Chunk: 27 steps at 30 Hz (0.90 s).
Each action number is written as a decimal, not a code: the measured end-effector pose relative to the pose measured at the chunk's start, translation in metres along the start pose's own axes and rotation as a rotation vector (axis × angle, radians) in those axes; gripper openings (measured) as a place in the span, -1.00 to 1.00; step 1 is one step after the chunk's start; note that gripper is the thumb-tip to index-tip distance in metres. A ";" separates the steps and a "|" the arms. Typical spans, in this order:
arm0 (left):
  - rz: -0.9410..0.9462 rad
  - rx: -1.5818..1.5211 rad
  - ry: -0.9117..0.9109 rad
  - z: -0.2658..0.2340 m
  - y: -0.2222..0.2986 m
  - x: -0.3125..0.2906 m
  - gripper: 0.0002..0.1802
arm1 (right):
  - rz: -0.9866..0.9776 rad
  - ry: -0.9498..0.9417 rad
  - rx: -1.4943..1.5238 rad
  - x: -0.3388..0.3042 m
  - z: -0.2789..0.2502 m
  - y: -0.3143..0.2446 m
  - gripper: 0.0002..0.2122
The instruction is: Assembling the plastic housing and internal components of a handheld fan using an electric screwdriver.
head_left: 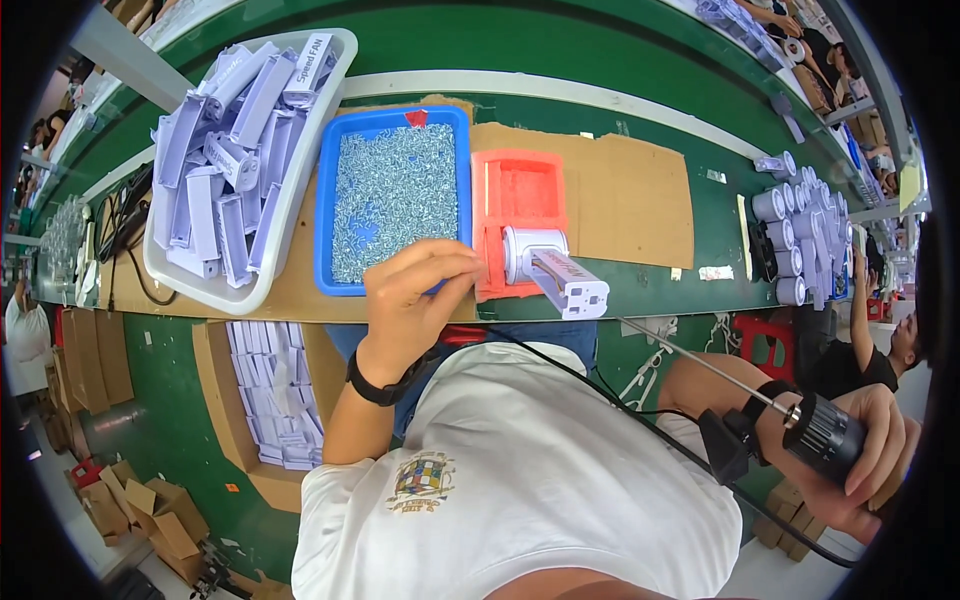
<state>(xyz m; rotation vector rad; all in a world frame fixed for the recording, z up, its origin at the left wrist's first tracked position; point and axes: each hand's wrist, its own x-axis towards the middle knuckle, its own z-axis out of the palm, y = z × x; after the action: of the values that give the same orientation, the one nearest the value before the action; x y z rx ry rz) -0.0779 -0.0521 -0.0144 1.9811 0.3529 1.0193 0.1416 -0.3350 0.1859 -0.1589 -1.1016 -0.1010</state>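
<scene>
My left hand (pixel 415 292) hovers by the near right corner of a blue tray (pixel 322 200) of small silvery screws (pixel 395 185). Its thumb and forefinger are pinched together; whatever is between them is too small to make out. Just right of those fingertips, a white plastic fan part (pixel 568 280) with a round end and a rectangular handle rests in a red fixture (pixel 518 160). My right hand (pixel 875 445) is wrapped round a black electric screwdriver (pixel 825 435). The long metal bit points up and left, its tip close to the handle's near end.
A white bin (pixel 160 245) of white plastic covers stands at the left. Finished-looking white fan parts (pixel 795 230) are grouped at the right. Cardboard (pixel 630 200) lies under the fixture. A black cable (pixel 640 415) crosses my front. Below the bench, a carton (pixel 235 400) holds more white parts.
</scene>
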 end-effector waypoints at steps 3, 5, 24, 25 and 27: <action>0.005 -0.042 0.009 0.003 0.003 -0.002 -0.82 | 0.030 -0.028 0.048 0.005 0.003 -0.002 -0.66; 0.018 -0.069 0.001 0.008 0.006 0.001 -0.82 | 0.189 -0.029 0.015 0.002 0.020 0.016 -0.65; 0.330 0.056 0.037 0.040 0.011 0.014 -0.71 | 0.437 -0.161 -0.023 -0.033 -0.003 0.081 -0.43; 0.325 0.057 0.038 0.040 0.011 0.015 -0.71 | 0.430 -0.138 -0.007 -0.034 -0.002 0.083 -0.45; 0.334 0.061 0.020 0.040 0.010 0.015 -0.72 | 0.427 -0.114 0.009 -0.034 -0.003 0.085 -0.46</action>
<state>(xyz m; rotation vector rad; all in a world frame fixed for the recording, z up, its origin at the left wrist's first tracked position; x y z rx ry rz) -0.0388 -0.0718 -0.0107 2.1318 0.0627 1.2483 0.1422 -0.2522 0.1472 -0.3914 -1.1593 0.2979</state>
